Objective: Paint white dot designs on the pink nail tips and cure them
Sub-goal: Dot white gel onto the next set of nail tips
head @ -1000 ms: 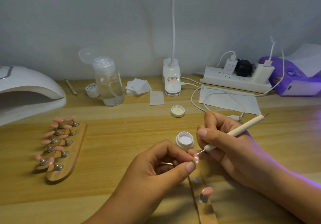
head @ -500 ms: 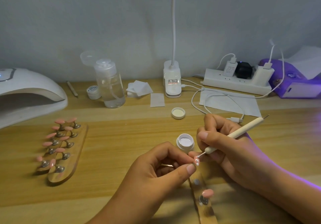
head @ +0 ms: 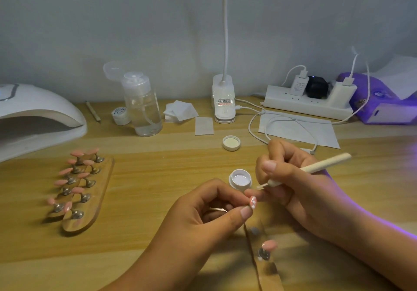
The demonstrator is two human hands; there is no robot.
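Plain grey wall, wooden table.
Lamp stem rises at the back edge; violet glow, source unclear, at the right edge.

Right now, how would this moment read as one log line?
left hand: holds pink nail tip | right hand: holds dotting tool, point just off the nail | white paint pot: open

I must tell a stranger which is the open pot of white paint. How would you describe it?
Start at the white lamp base at the back of the table and come toward the person. You pass a shallow upturned lid; the open pot stands nearer, beside the right hand. Unlike the lid, it is taller and holds white paint.
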